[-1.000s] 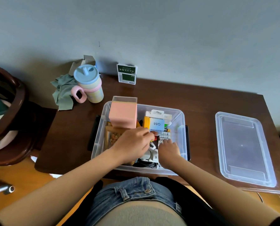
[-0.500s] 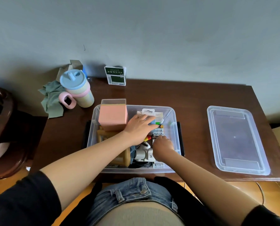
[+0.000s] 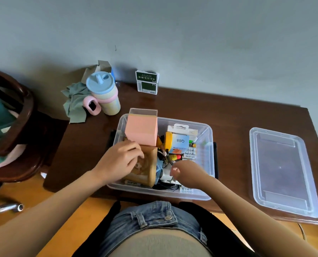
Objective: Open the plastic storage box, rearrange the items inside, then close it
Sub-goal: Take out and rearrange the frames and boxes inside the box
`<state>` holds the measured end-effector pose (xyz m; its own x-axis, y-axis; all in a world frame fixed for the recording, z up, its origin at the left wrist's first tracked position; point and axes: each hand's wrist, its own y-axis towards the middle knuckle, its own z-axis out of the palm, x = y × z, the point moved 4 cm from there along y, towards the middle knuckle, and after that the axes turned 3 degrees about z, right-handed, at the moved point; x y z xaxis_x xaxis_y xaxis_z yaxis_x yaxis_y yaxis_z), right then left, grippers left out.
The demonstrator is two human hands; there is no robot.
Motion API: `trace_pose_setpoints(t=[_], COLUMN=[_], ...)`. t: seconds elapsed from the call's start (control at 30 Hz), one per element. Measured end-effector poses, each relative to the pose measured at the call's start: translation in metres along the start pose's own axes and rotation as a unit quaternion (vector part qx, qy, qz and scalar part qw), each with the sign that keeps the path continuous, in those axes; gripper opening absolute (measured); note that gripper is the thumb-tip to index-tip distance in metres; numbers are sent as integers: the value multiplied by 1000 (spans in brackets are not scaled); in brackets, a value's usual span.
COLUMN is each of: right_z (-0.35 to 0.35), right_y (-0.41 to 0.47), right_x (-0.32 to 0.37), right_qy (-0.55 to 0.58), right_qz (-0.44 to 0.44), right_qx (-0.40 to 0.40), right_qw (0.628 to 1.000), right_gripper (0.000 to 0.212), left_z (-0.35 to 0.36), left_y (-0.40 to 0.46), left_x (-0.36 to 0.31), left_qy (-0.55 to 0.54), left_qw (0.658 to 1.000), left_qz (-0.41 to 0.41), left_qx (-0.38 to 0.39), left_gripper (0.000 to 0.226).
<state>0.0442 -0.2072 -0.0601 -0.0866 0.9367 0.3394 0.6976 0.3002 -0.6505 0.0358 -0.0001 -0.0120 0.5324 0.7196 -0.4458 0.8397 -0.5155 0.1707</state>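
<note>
**Both hands in the open box, lid set aside**

Your storage box sits open on the brown table, right in front of you at the near edge. Its clear lid lies flat on the table well to the right, apart from the box.

Your left hand is inside the left half of the box, fingers curled over the top edge of a tan wooden frame that lies tilted there. It grips the frame just below the pink box, which stands upright in the far-left corner and rises above the rim.

Your right hand hovers over the near middle of the box with its fingers loosely curled; you can see nothing held in it. Under it lie a white object and dark cables, too cluttered to tell apart.

In the right half you have a blue card marked "088", a yellow item beside it, and flat printed packs.

Outside the box, 1 lidded cup with a pink handle stands at the far left beside a green cloth, and a small green carton stands against the wall.
</note>
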Motion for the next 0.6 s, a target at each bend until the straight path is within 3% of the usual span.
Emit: trace_pose_setpoints(t=[0.2, 0.37, 0.47, 0.6], right_z=[8, 15, 12, 5], right_y=[19, 38, 31, 9], right_x=[34, 42, 41, 43], right_qy=[115, 213, 211, 195], right_qz=[-40, -5, -33, -99], right_qx=[-17, -50, -91, -171], right_qw=[992, 976, 973, 961], right_gripper=[46, 25, 20, 33], left_z=[-3, 1, 0, -2], left_y=[-21, -28, -32, -33], left_x=[23, 23, 21, 15], left_qy=[55, 55, 44, 57], left_qw=[997, 997, 997, 997], left_qz=[-51, -62, -61, -41], left_qx=[-21, 5, 0, 16], left_gripper=[16, 18, 18, 13])
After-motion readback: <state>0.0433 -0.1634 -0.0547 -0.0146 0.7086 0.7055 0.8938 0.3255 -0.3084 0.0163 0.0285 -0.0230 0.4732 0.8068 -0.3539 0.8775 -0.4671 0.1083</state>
